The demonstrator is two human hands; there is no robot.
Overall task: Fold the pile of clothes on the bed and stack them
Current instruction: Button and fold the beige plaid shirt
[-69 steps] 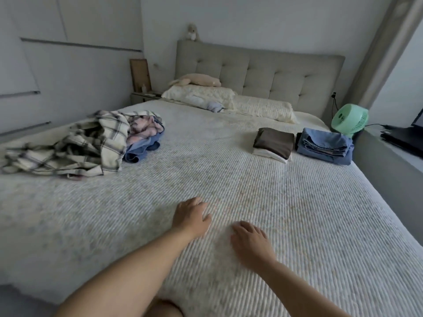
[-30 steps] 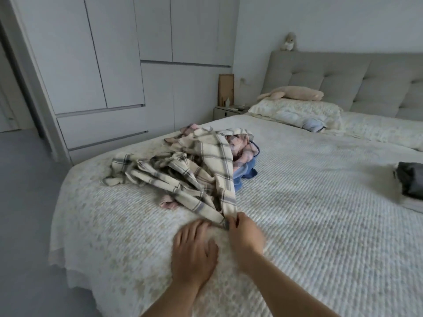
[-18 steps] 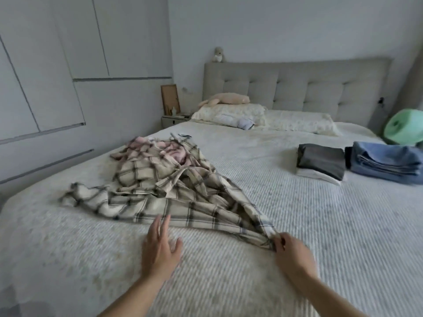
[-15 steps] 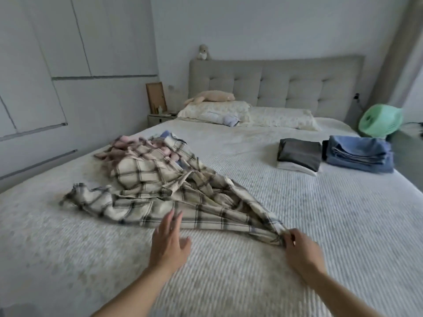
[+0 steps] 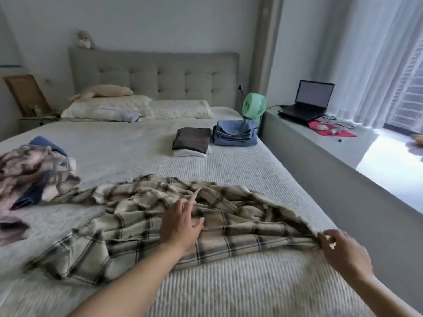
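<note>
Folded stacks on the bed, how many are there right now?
2, both on the far right side of the bed near the green fan: a dark brown-on-white stack and a blue stack to its right, beside it. None appears hidden.

Plaid shirt (image 5: pixel 183 216) on bed (image 5: pixel 229 170), right hand (image 5: pixel 343 250) pinching its corner, left hand (image 5: pixel 180 225) atop.

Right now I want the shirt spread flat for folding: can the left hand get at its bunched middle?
Probably yes. The left hand lies open on the plaid shirt, beside the crumpled folds, with nothing between. The right hand pinches the shirt's near corner, well clear.
</note>
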